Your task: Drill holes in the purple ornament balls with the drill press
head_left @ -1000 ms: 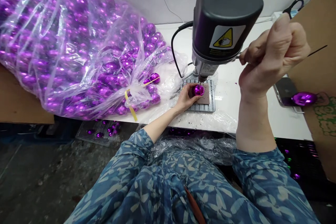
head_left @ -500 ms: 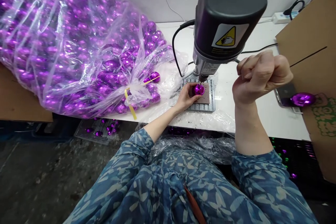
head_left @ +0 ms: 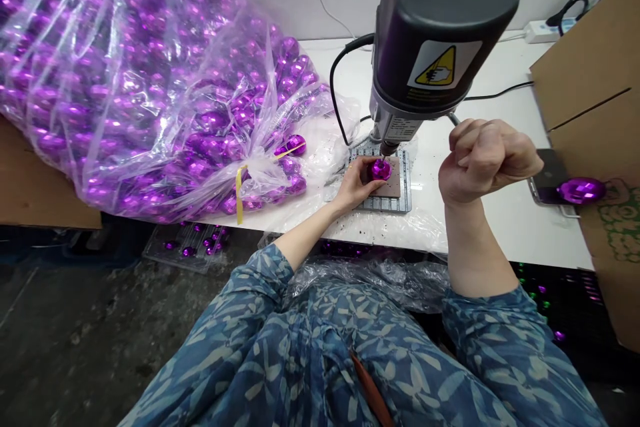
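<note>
Between the thumb and fingers of my left hand [head_left: 356, 185] is a shiny purple faceted ball [head_left: 381, 169]. It rests on a brown pad [head_left: 391, 185] on the metal base [head_left: 406, 203] of a drill press. The drill chuck [head_left: 389, 149] is directly above, its bit at the top of the ball; whether it has gone in I cannot tell. My right hand [head_left: 483, 159] is a closed fist around the end of the feed lever [head_left: 453, 119], most of which the fingers hide. The black drill press head [head_left: 445, 20] carries a yellow warning label.
A big clear bag of purple balls [head_left: 150, 93], tied with yellow ribbon, fills the left. On the right a phone [head_left: 546, 170] lies near another purple ball [head_left: 581, 191] and a cardboard box [head_left: 595, 87]. Crumpled plastic film [head_left: 415, 230] and dark shavings cover the table's front edge.
My right hand has come slightly down and to the left with the lever. My left hand still holds the ball on the pad, and the view has shifted a little.
</note>
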A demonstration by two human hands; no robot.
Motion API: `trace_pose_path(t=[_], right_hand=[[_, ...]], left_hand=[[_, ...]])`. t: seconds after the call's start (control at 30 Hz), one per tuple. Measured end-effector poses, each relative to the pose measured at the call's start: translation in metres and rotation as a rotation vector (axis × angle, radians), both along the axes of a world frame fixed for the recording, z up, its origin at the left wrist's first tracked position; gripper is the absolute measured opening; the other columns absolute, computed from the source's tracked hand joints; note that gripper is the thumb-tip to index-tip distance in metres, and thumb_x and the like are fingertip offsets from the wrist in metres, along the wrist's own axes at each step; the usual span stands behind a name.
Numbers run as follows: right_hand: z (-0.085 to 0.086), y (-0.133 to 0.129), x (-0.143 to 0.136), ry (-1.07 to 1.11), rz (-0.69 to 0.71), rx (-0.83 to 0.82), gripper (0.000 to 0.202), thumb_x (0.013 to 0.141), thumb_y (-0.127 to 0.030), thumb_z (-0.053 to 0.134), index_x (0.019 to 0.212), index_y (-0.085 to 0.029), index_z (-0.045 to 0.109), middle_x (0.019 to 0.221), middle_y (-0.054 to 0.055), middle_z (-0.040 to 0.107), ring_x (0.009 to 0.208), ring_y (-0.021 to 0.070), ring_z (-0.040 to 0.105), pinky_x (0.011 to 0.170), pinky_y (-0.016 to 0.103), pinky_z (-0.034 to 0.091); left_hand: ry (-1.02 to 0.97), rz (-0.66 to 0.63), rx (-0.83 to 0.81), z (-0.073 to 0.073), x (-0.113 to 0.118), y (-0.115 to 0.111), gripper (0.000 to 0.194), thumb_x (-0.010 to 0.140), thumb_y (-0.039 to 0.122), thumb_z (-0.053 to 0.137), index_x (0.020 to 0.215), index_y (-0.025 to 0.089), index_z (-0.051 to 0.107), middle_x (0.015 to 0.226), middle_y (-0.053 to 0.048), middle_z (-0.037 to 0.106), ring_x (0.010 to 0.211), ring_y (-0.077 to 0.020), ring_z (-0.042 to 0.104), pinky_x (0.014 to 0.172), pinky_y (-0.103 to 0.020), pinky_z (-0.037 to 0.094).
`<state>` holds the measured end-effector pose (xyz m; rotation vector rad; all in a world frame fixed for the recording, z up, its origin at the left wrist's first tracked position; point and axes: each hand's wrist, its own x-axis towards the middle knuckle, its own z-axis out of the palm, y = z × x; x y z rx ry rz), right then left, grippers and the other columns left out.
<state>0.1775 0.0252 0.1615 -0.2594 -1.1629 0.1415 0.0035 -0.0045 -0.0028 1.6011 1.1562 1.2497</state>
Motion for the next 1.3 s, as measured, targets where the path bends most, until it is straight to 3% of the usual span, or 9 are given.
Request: trace_pose_path(t=[0.43,0.57,0.7,0.8,0.87,1.0,1.1,1.2,1.3], right_hand=[[-0.017,-0.005,0.004,-0.051,-0.074,-0.091,0.070,0.102,-0.058,0.072,0.064,-0.018,0.028,0.051,-0.005,0.018,0.045,0.0056,0.021,0.048,0.031,0.031],[0.018,-0.005,-0.003,-0.037,-0.055,-0.167,0.073,0.104,-0.065,0.072,0.067,-0.019,0.028,0.052,-0.006,0.016,0.044,0.0047,0.022,0.047,0.027,0.027],[0.072,0.011,-0.004,-0.085,0.029,-0.356,0.079,0.098,-0.073,0.078,0.065,-0.021,0.029,0.049,-0.007,0.035,0.041,0.0037,0.032,0.043,0.027,0.025],[0.094,0.023,-0.001,-0.113,0.095,-0.444,0.086,0.073,-0.091,0.085,0.064,-0.023,0.032,0.049,-0.008,0.040,0.038,0.0061,0.033,0.037,0.031,0.022],[0.097,0.026,0.000,-0.111,0.132,-0.445,0.085,0.066,-0.092,0.085,0.065,-0.025,0.033,0.049,-0.008,0.042,0.037,0.0072,0.033,0.036,0.033,0.021],[0.094,0.024,-0.002,-0.107,0.189,-0.389,0.079,0.074,-0.083,0.085,0.066,-0.026,0.031,0.049,-0.007,0.037,0.039,0.0069,0.033,0.038,0.033,0.021],[0.095,0.021,-0.005,-0.106,0.195,-0.369,0.077,0.076,-0.079,0.086,0.066,-0.025,0.033,0.050,-0.007,0.035,0.041,0.0063,0.035,0.040,0.032,0.021],[0.096,0.021,-0.005,-0.097,0.181,-0.364,0.077,0.075,-0.081,0.086,0.066,-0.024,0.034,0.049,-0.007,0.035,0.041,0.0063,0.034,0.042,0.031,0.021],[0.095,0.024,-0.004,-0.084,0.177,-0.354,0.077,0.075,-0.081,0.086,0.066,-0.024,0.035,0.048,-0.008,0.029,0.041,0.0070,0.033,0.042,0.032,0.022]], left_hand=[[0.011,-0.016,0.013,-0.001,-0.001,-0.001,0.061,0.096,0.046,0.098,0.143,0.026,0.064,0.146,-0.014,0.075,0.142,-0.0347,0.073,0.125,-0.058,0.059],[0.007,-0.026,0.021,0.001,0.000,0.002,0.060,0.096,0.044,0.098,0.141,0.026,0.063,0.145,-0.015,0.076,0.140,-0.0339,0.075,0.124,-0.058,0.062],[0.030,0.049,0.034,0.006,0.002,-0.003,0.059,0.094,0.047,0.099,0.138,0.027,0.065,0.141,-0.014,0.078,0.133,-0.0331,0.078,0.118,-0.059,0.066],[0.112,0.145,0.177,0.004,-0.002,-0.030,0.058,0.097,0.060,0.094,0.136,0.026,0.068,0.132,-0.013,0.080,0.123,-0.0313,0.079,0.107,-0.056,0.069],[0.200,0.039,0.337,-0.001,-0.010,-0.063,0.053,0.101,0.067,0.087,0.130,0.026,0.071,0.114,-0.009,0.082,0.104,-0.0270,0.080,0.094,-0.050,0.070],[0.541,-0.350,0.601,-0.014,-0.035,-0.139,0.040,0.105,0.070,0.079,0.116,0.032,0.078,0.092,-0.005,0.081,0.081,-0.0251,0.075,0.066,-0.041,0.063],[0.686,-0.378,0.752,-0.019,-0.055,-0.167,0.042,0.105,0.073,0.077,0.118,0.032,0.079,0.114,-0.010,0.087,0.100,-0.0301,0.081,0.077,-0.044,0.068],[0.649,-0.202,0.780,-0.009,-0.074,-0.144,0.037,0.113,0.064,0.070,0.122,0.029,0.078,0.118,-0.010,0.087,0.107,-0.0296,0.081,0.089,-0.048,0.071],[0.741,0.116,0.420,0.021,-0.094,-0.076,0.028,0.120,0.036,0.054,0.124,0.023,0.078,0.112,-0.014,0.085,0.107,-0.0316,0.080,0.098,-0.052,0.068]])
